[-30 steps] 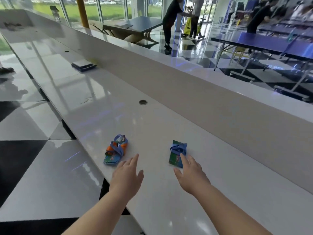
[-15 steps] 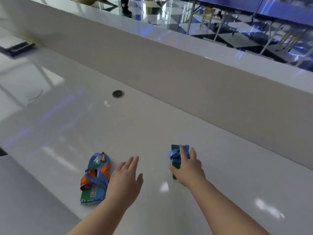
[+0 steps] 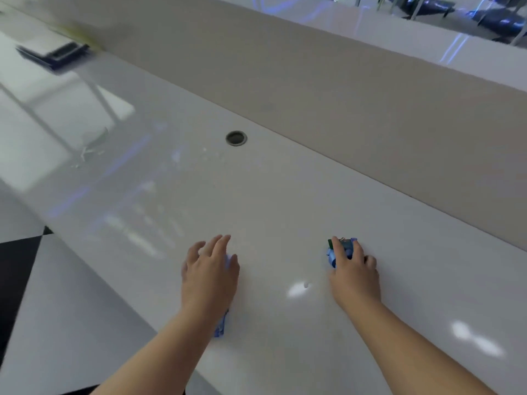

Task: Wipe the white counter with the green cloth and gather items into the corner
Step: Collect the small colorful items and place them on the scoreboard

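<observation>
Head view: both hands (image 3: 209, 276) cover small blue items (image 3: 343, 248) on counter (image 3: 285, 195).

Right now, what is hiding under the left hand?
Under the left hand, only blue edges of a small item peek out, near the thumb and the wrist. The hand covers the rest, so its shape cannot be seen.

We see a glossy white counter (image 3: 285, 212) with a beige back panel (image 3: 370, 109), a dark round hole (image 3: 236, 138), blue-and-green bundles under each hand (image 3: 343, 248) (image 3: 222, 326), and black-and-white checkered floor (image 3: 22, 260).
</observation>
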A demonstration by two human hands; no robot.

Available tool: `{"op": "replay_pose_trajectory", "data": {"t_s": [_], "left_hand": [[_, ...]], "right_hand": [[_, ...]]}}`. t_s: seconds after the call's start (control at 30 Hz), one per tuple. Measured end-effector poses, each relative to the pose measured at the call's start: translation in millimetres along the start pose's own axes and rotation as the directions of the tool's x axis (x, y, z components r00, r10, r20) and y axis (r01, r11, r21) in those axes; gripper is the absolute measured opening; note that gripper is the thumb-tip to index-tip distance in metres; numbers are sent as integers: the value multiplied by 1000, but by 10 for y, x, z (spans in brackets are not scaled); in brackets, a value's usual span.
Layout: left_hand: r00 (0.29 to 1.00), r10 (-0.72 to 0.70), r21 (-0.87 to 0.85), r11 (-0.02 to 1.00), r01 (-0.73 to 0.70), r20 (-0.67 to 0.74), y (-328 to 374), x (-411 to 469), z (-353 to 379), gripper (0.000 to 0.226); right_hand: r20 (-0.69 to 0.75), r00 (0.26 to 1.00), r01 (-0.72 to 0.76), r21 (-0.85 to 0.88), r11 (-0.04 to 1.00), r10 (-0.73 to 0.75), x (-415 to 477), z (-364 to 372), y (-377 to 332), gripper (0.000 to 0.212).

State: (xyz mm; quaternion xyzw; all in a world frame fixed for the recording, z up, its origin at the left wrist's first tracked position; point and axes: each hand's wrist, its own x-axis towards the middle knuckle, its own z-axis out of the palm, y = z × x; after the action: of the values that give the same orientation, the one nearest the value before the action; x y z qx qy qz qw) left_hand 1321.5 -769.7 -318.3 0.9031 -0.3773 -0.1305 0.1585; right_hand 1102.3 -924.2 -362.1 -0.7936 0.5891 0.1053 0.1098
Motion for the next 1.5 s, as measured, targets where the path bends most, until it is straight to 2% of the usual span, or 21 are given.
{"op": "replay_pose_trajectory", "data": {"t_s": [0.07,0.17,0.27,0.37,0.5,0.6,0.83,0.93,1.03,1.17,1.37,1.5], "left_hand": [[993,-120,-41,992,119,-23,-141,53,-79,49],[951,-289,-20,956,293,110,-366,64,-130,72],[908,-342,-68,928,367,242,-495,22,-94,95],[898,-339,-104,919,379,281,-511,-21,-4,105],[894,-358,-120,909,400,268,-436,-70,122,103],[880,-386,-106,898,427,277,-397,-91,191,83],[927,-298,-208,915,345,229,-340,-129,237,57],[950,-217,-258,927,272,223,-296,-144,203,54],[960,-144,-347,911,224,240,-138,-141,154,60],[971,-21,-413,902,122,240,269,-162,80,72],[965,147,-495,869,-22,215,1079,-383,-20,70],[928,307,-529,834,-156,210,1760,-775,-74,62]], "right_hand": [[-29,999,21,19,1000,-20,-43,-1,-84,72],[-50,994,95,33,995,-94,-134,7,-253,80],[-62,980,190,8,982,-189,-250,44,-405,93],[-69,963,259,-37,965,-261,-347,88,-559,97],[-76,942,324,-44,945,-327,-474,134,-764,93],[-76,926,367,-51,929,-371,-568,150,-872,93],[-81,924,368,-70,927,-373,-682,7,-918,88],[-100,937,330,-51,942,-334,-717,-120,-859,88],[-127,945,297,-42,954,-300,-755,-273,-733,91],[-165,964,212,15,977,-206,-888,-507,-417,95],[-232,972,49,70,996,-32,-1246,-848,312,103],[-300,948,-75,108,991,104,-1645,-1078,947,102]]}}
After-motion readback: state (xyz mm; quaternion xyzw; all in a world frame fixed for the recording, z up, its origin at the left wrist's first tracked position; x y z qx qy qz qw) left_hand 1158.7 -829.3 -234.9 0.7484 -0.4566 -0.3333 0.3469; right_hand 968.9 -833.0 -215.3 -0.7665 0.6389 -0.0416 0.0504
